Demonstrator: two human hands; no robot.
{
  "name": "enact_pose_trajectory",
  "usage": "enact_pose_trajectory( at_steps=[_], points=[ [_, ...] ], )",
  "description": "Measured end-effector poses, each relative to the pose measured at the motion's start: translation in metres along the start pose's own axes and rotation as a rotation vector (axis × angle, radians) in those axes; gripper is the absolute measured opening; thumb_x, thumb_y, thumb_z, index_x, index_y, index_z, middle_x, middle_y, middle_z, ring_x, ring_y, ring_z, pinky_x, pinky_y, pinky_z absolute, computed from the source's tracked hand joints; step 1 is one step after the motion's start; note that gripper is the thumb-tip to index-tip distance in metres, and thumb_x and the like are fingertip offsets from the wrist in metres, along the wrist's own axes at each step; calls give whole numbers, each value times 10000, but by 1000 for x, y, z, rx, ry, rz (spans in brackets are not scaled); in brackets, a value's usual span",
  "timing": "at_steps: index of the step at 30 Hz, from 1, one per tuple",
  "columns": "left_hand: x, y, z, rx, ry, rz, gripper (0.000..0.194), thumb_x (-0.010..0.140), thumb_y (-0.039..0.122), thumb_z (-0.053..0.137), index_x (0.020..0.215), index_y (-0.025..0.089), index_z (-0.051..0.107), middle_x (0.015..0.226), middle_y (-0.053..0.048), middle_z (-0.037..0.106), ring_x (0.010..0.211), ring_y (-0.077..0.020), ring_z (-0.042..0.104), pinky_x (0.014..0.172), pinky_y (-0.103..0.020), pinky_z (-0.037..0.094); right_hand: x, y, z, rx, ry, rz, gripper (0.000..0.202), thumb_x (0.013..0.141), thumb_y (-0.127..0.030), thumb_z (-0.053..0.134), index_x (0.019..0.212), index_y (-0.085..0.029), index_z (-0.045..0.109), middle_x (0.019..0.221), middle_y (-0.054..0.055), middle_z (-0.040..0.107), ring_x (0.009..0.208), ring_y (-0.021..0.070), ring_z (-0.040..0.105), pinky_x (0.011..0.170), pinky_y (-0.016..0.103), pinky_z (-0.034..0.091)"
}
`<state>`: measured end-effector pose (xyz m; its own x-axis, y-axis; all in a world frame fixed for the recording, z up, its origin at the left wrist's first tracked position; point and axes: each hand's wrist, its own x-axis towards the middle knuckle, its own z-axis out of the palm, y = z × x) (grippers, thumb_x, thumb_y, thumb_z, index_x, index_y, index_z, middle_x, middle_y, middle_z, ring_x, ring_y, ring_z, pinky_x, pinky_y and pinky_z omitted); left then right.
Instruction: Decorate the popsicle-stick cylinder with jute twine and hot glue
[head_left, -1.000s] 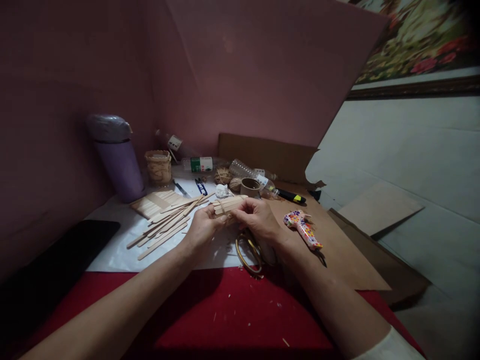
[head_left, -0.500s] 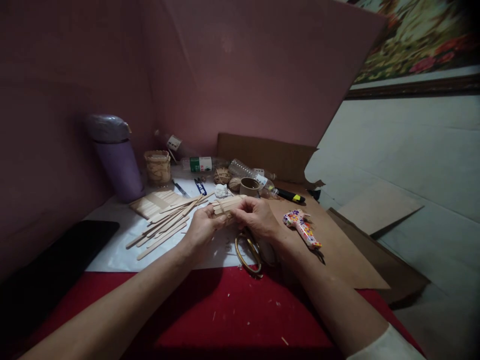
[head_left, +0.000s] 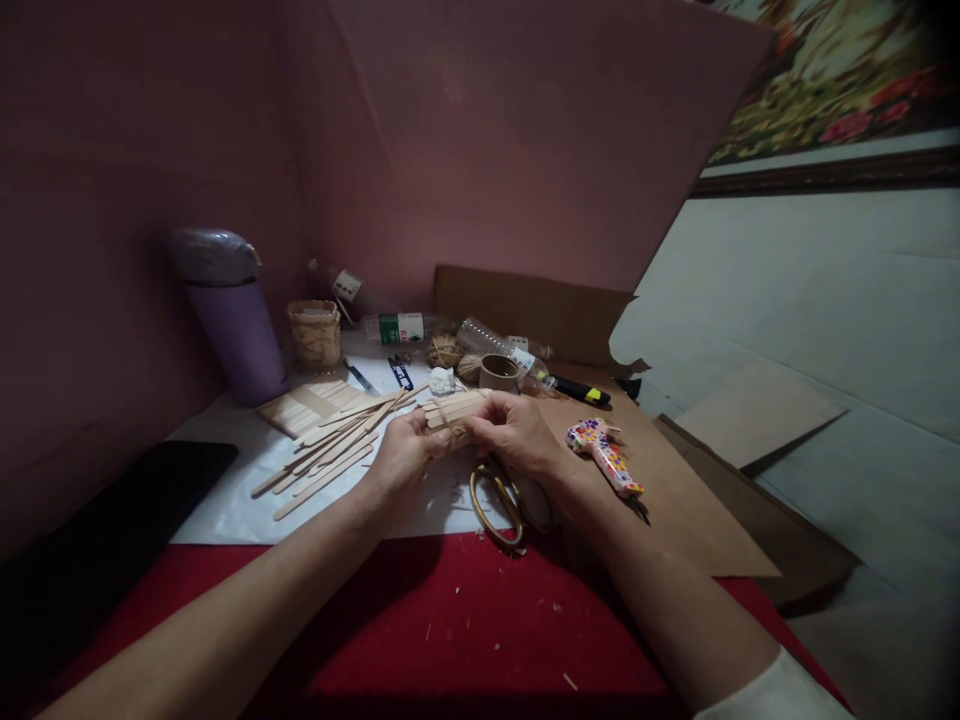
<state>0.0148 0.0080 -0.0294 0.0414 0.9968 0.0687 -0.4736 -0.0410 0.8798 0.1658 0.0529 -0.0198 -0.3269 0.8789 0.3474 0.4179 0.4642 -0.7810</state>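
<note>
Between my hands is a bundle of popsicle sticks (head_left: 454, 408), laid side by side, with twine around it near its left part. My left hand (head_left: 405, 450) pinches the left end. On the right end, the fingers of my right hand (head_left: 511, 430) are closed at the bundle's lower edge. Below my right hand lies a pair of scissors (head_left: 497, 512) with gold handles; its blades are hidden. Loose popsicle sticks (head_left: 322, 460) are spread on the white paper left of my hands, beside a banded pack of sticks (head_left: 289, 408).
Behind my hands stand a tape roll (head_left: 499, 372), twine balls (head_left: 445, 350) and plastic bottles (head_left: 401, 328). A patterned glue gun (head_left: 606, 458) lies on brown cardboard (head_left: 690, 510) at right, near a black-yellow cutter (head_left: 581, 390). A purple tumbler (head_left: 238, 325) stands left, near a black slab (head_left: 135, 540).
Both hands keep hold of the bundle in nearly the same place. My right fingers have shifted very slightly; the things around have not moved.
</note>
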Motion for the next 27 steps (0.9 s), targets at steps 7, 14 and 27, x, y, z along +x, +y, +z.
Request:
enact_pose_trajectory(
  at_steps=[7, 14, 27],
  points=[
    [-1, 5, 4, -58, 25, -43, 285, 567, 30, 679, 832, 104, 754, 776, -89, 753, 717, -214, 694, 735, -312, 534, 0, 0, 1, 296, -36, 81, 114, 758, -291, 582, 728, -206, 512, 602, -31, 609, 472, 114, 598, 450, 219, 459],
    [-1, 10, 5, -56, 17, -16, 264, 551, -7, 637, 757, 109, 753, 663, -65, 724, 678, -202, 680, 741, -313, 539, -4, -4, -2, 30, -6, -54, 91, 761, -203, 578, 680, -177, 608, 585, -13, 613, 514, 112, 565, 500, 220, 434],
    [4, -6, -2, 35, -19, 106, 257, 609, 189, 805, 848, 124, 737, 819, -89, 759, 746, -203, 695, 725, -303, 531, -6, -1, 7, -220, 82, -149, 121, 737, -148, 551, 628, -202, 558, 567, -20, 583, 531, 116, 525, 513, 219, 380]
  ],
)
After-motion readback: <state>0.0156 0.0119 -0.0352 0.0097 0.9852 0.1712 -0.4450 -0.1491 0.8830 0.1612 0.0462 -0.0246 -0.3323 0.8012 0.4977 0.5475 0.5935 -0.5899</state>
